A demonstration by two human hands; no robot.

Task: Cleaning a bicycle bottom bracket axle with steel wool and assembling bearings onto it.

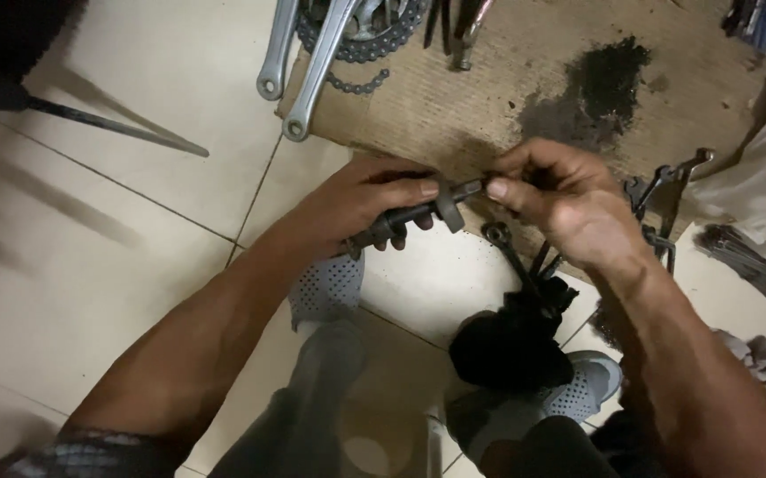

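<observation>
Two hands share one dark metal tool [405, 217], held level above the tiled floor [135, 230] between my knees; my left hand [361, 199] wraps the thicker body, fingers [401, 188] curled shut round it, thumb on top near the collar; my right hand [560, 199] pinches the thin end of the tool, thumb and forefinger pressed together on it. To do this well, I judge the left must stay the anchor, gripping hard so the body cannot roll, while the right turns or pulls in line with the axis; greasy metal will slip, so the pinch wants to sit close to the collar. Below lies a wrench [511, 252] on a black rag [511, 341]; crank arms [317, 66] and chain [361, 44] rest on stained cardboard [507, 80], well apart.
</observation>
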